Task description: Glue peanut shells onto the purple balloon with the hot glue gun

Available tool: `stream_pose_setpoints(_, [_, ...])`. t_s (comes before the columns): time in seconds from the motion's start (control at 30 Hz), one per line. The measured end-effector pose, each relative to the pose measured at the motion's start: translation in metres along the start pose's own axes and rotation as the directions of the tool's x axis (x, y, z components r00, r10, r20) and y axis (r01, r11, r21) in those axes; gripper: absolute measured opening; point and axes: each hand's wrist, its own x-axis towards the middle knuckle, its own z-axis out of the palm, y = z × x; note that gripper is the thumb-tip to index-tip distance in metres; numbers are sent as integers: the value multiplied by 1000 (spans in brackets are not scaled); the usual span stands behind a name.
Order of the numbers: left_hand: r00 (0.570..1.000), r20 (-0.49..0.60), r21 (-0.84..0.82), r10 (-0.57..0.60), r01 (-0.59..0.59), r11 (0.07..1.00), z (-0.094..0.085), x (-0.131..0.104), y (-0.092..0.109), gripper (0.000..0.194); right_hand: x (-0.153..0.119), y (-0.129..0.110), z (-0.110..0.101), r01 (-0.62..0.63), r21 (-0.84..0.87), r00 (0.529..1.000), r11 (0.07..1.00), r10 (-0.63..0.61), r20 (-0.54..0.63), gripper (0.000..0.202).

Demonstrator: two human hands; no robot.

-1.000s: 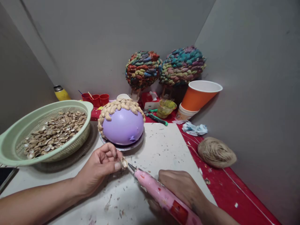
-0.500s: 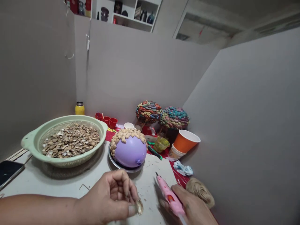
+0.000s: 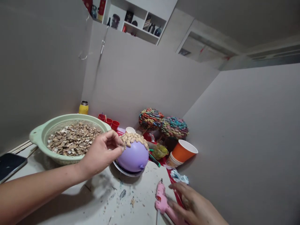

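Observation:
A purple balloon (image 3: 133, 157), its upper part covered with peanut shells (image 3: 134, 139), rests in a metal bowl (image 3: 127, 172). My left hand (image 3: 103, 153) is at the balloon's left side, thumb and fingertips pinched on a shell mostly hidden by them, against the edge of the shell layer. A pink hot glue gun (image 3: 161, 201) lies on the table, nozzle pointing away from me. My right hand (image 3: 194, 203) is just right of it, fingers apart and stretched out, the lower ones close over its handle. Whether they touch it is unclear.
A green colander (image 3: 37, 142) of loose shells stands left, a phone (image 3: 11, 165) near it. Behind are a yellow bottle (image 3: 83, 107), red cups (image 3: 115, 125) and two colourful shell-covered balls (image 3: 151, 119). An orange paper cup (image 3: 184, 151) and crumpled tissue (image 3: 179, 177) lie right, by grey partitions.
My left hand has carried the shell up and forward to the balloon. My right hand has loosened from the glue gun, which now lies on the table. The view has tilted.

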Motion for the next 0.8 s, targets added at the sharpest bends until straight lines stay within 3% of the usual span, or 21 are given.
stream_pose_setpoints(0.07, [1000, 3, 76, 18, -19, 997, 1, 1, -4, 10, 12, -19, -17, 118, 86, 982, 989, -103, -160, 34])
stream_pose_setpoints(0.2, [1000, 21, 143, 7, -10, 990, 5, 5, -14, 8, 57, -67, -34, 411, 146, 835, 900, -307, -457, 32])
stream_pose_setpoints(0.23, [1000, 22, 159, 12, -15, 987, 6, 6, -16, 8, 70, -77, -34, 460, 133, 795, 878, -340, -501, 34])
stream_pose_setpoints(0.3, [999, 15, 205, 31, -33, 978, 9, 8, -22, 8, 98, -94, -32, 500, 123, 766, 857, -372, -525, 40])
stream_pose_setpoints(0.37, [999, 4, 265, 51, -50, 963, 11, 10, -26, 9, 122, -103, -26, 518, 117, 769, 847, -401, -498, 45])
stream_pose_setpoints(0.5, [998, -12, 365, 67, -57, 929, 15, 13, -29, 12, 154, -104, -16, 497, 117, 819, 860, -421, -389, 47])
stream_pose_setpoints(0.8, [998, -13, 410, 57, -47, 911, 24, 15, -32, 9, 159, -96, -9, 538, 169, 813, 826, -455, -365, 43])
